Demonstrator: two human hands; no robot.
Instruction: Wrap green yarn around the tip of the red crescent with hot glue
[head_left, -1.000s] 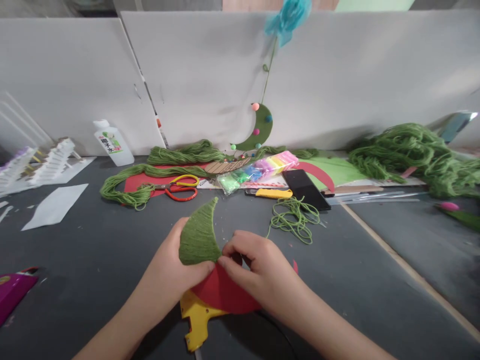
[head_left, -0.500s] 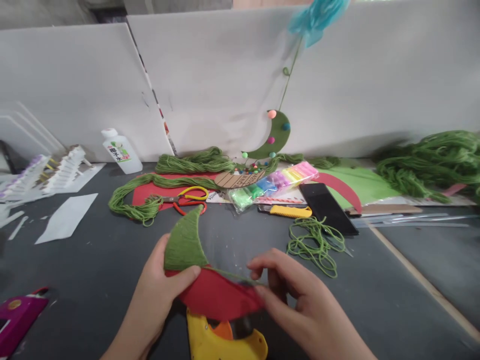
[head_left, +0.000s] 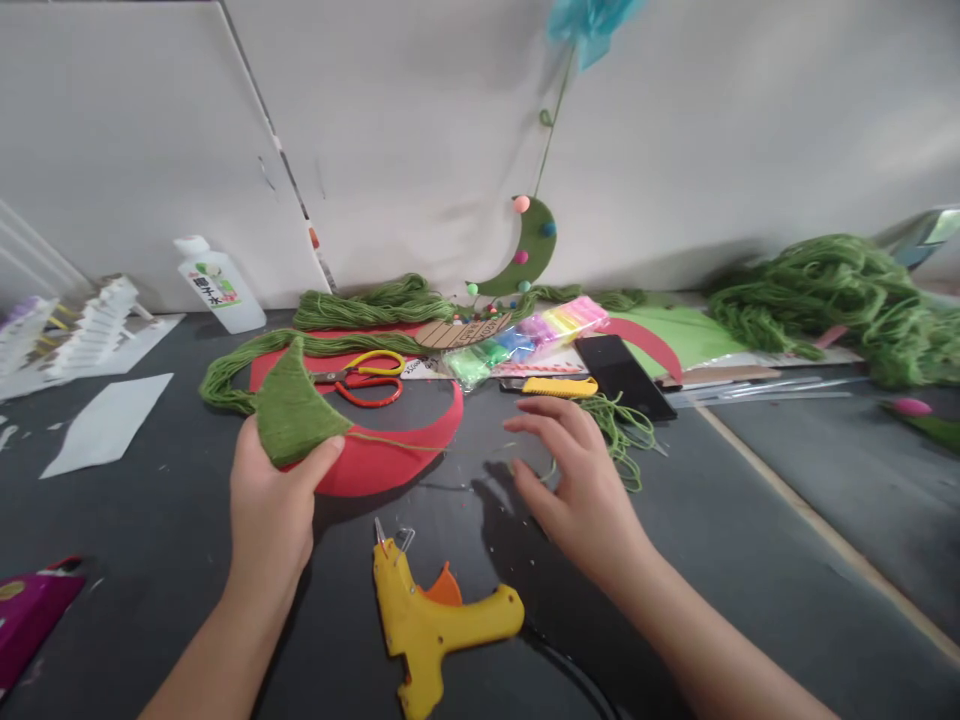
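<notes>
My left hand [head_left: 274, 500] is closed on a red paper crescent [head_left: 390, 465], its thumb lying on top. Green yarn [head_left: 294, 415] is wrapped tightly around the crescent's left end. From the wrap, a loose strand runs right along the bare red part. My right hand [head_left: 581, 480] is to the right, apart from the crescent, thumb and fingers spread and curved. A thin yarn loop shows faintly by its fingertips, and no grip on it can be seen. A tangle of loose green yarn [head_left: 626, 440] lies just behind that hand. Below the crescent rests a yellow glue gun [head_left: 435, 625].
Behind the crescent lie scissors [head_left: 369, 380], a yellow cutter [head_left: 559, 386], a black phone [head_left: 626, 378] and a packet of colored pieces [head_left: 529, 340]. A white bottle [head_left: 221, 287] stands back left. A yarn heap [head_left: 817, 290] sits right. A decorated green crescent [head_left: 536, 245] leans on the white board.
My left hand has carried the crescent left and farther from me. My right hand has come away from its right end and opened wider. The glue gun is now fully uncovered.
</notes>
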